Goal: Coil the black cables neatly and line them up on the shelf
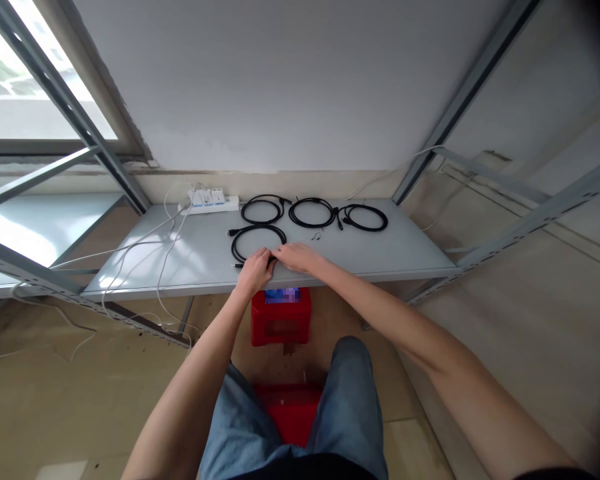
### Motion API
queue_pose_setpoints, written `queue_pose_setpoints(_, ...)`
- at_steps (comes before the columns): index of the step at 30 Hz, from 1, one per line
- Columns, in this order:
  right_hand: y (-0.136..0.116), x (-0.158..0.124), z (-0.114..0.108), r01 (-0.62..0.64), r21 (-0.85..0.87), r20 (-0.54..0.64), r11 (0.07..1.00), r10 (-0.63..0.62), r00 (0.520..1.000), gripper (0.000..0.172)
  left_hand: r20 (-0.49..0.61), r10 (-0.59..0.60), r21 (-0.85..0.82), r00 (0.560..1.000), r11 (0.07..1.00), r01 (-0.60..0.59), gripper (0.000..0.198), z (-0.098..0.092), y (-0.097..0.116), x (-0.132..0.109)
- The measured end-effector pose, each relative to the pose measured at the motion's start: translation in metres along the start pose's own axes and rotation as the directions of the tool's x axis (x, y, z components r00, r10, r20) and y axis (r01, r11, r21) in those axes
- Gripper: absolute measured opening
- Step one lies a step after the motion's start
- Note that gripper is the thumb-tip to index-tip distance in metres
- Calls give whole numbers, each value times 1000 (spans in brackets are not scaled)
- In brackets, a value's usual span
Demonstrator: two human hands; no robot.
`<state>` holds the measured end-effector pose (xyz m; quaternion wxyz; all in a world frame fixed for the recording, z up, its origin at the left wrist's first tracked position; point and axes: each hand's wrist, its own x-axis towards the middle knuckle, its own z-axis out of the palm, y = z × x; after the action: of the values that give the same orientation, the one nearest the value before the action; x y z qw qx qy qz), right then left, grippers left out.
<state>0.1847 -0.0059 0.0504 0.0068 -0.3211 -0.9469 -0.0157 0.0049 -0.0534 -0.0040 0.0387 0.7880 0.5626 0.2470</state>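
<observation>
- The black cable coil [257,243] lies at the front of the grey steel shelf [205,250], its plug [237,265] just by the near edge
- Left hand [254,272]: fingers curled narrow over the coil's near side, holding the cable
- Right hand [297,257]: fingers stretched out beside the left hand, close together; whether they hold the cable, I cannot tell
- Behind, in a row: a rear coil [263,210], a middle coil [313,213], a right coil [365,217]
- Back left: a white power strip [210,202], its white cords [130,253] trailing over the shelf edge
- Below the shelf: a red stool [281,317] — its top pixelated — and a second red stool [290,413] between the person's denim-clad knees [350,413]
</observation>
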Motion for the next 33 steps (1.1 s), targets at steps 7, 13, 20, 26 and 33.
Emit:
queue_pose_setpoints(7, -6, -7, 6, 36, -153, 24, 988, -33, 999, 31, -5, -2, 13, 1000, 1000, 2, 11, 1, 0, 0)
queue_pose_setpoints(13, -7, -12, 18, -91, 30, -93, 995, 94, 991, 23, -15, 5, 9, 1000, 1000, -5, 15, 0, 1, 0)
queue_pose_setpoints(20, -14, -13, 31, -182, 291, -243, 939, 257, 935, 14, 10, 20, 16, 1000, 1000, -20, 27, 0, -2, -1)
queue_pose_setpoints(26, -20, -6, 40, -265, 545, -283, 795, 472, 835, 3, -18, 2, 4, 1000, 1000, -2, 25, -2, -1, -1)
queue_pose_setpoints(33, -25, -2, 46, -309, 630, -275, 712, 577, 769, 6, 9, -15, 7, 1000, 1000, 15, 19, -8, 5, 0)
